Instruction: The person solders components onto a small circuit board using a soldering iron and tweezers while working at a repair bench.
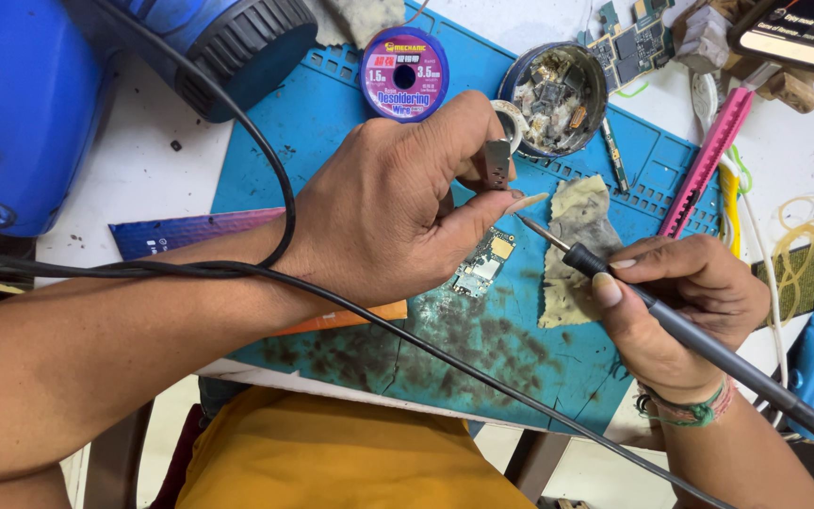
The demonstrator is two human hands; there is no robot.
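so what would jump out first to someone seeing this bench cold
The two hands meeting mid-frame: the right hand holds a soldering iron like a pen, its tip aimed at a small circuit board on the stained blue work mat. The left hand pinches small metal tweezers just above the board. Behind them sit a pink-labelled spool of wick and a round tin of scrap parts.

Bare mat (520, 349) below circuit board (482, 266); round tin (558, 90) crowds above.
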